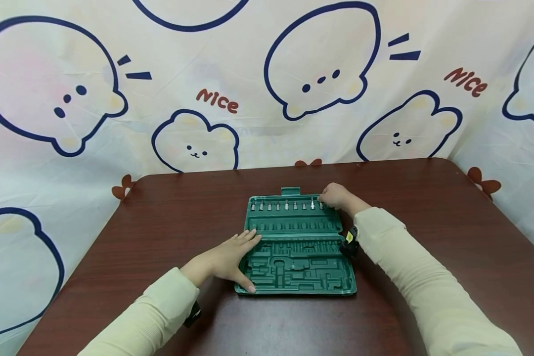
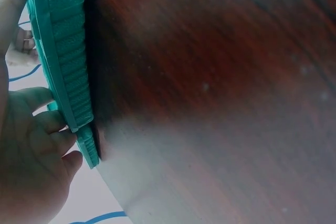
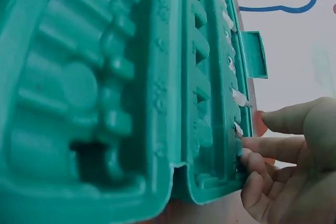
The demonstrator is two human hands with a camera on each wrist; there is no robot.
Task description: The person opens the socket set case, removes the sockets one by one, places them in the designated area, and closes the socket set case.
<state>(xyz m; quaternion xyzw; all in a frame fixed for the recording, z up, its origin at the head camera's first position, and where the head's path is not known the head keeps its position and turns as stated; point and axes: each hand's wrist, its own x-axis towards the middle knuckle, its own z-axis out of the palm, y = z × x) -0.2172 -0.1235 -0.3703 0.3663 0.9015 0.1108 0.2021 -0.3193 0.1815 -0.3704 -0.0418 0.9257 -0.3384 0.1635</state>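
A green moulded tool case (image 1: 298, 267) lies open on the brown table, its near half with empty recesses. The far half holds a row of small silver bits (image 1: 287, 205). My left hand (image 1: 229, 257) rests flat on the case's left edge with fingers straight and the thumb near the front left corner; the left wrist view shows that hand (image 2: 31, 171) against the case rim (image 2: 63, 51). My right hand (image 1: 335, 196) is at the far right end of the row. In the right wrist view its thumb and forefinger (image 3: 257, 135) pinch the last silver bit (image 3: 239, 129).
The brown table (image 1: 427, 222) extends bare-topped to both sides of the case, with rounded far corners. A cartoon-printed cloth (image 1: 267, 99) hangs behind and around it. A latch tab (image 1: 290, 191) sticks out from the case's far edge.
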